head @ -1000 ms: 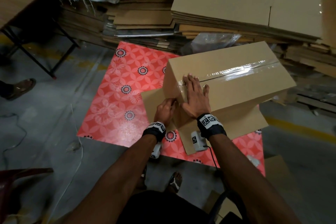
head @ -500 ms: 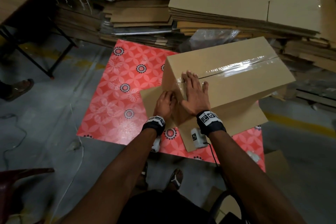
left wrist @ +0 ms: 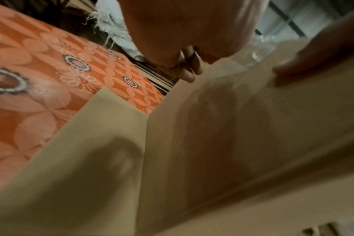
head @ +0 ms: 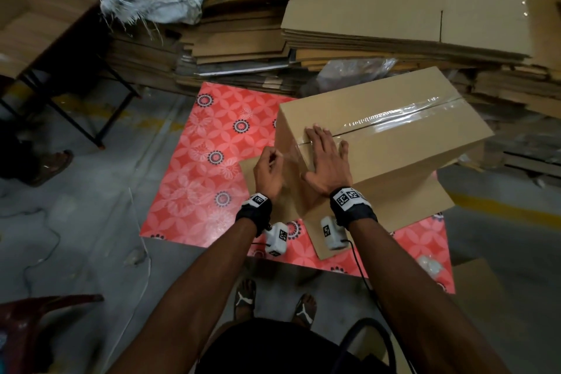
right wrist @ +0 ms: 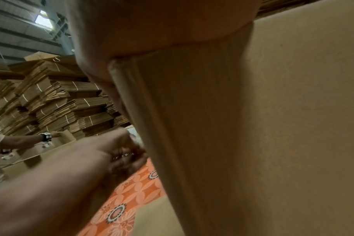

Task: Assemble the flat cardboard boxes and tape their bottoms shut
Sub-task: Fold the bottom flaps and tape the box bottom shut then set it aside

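1. The cardboard box [head: 385, 130] stands upside down on the red floral mat [head: 200, 167], with its opened flaps spread on the mat beneath it. Its bottom faces up, and its long axis runs from the near-left corner away to the far right.
2. A strip of clear tape [head: 394, 118] already covers the centre seam along that axis. Its near end turns over the box's short near edge and leads down towards the left hand [head: 268, 174].
3. The right hand [head: 326, 161] lies flat, fingers straight and spread, pressing the tape on the box top at the near end of the seam; it grips nothing.
4. The left hand is just beside the box's near end face, below and left of the right hand. Its fingers are curled and pinch the loose tape tail clear of the cardboard; in the left wrist view the film [left wrist: 222, 76] stretches from the fingertips [left wrist: 189, 75] up to the edge.
5. Judgement: the tail hangs off the short end, so the left hand is the nearer one to lay it down against that face or tear it. The seam itself looks closed.
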A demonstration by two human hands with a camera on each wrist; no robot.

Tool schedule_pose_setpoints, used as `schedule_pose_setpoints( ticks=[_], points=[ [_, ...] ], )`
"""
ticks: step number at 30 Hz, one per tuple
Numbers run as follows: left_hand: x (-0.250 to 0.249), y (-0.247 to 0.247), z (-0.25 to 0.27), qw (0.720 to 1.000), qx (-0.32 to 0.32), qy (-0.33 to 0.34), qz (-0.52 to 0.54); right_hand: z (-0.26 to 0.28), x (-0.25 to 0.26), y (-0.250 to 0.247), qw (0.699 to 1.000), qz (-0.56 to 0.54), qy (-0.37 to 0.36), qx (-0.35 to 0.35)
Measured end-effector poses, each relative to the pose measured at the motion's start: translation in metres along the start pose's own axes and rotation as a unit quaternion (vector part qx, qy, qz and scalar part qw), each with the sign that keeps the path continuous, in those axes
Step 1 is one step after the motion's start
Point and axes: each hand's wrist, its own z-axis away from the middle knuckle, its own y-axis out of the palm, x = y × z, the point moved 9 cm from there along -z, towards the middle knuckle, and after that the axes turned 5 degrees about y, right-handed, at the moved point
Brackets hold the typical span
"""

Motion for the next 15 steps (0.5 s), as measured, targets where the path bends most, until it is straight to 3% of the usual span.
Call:
schedule_pose_setpoints(
  ticks=[6,11,13,15],
  points=[
    [-0.024,-0.005,0.003,0.977,-0.029,-0.087,0.193,0.0,0.002,-0.003,0.998,-0.022,-0.038,-0.042],
    [-0.049,-0.004,0.0,0.903,-0.013,-0.165,0.396,0.001,0.001,-0.01,0.992,-0.109,-0.045,-0.035],
    [-0.057,0.001,-0.001,0.883,0.018,-0.188,0.429,-0.002,-0.004,-0.011,0.985,-0.164,-0.039,-0.038],
    [-0.061,0.005,-0.002,0.888,0.04,-0.201,0.411,-0.004,-0.011,-0.012,0.975,-0.215,-0.029,-0.048]
  ],
)
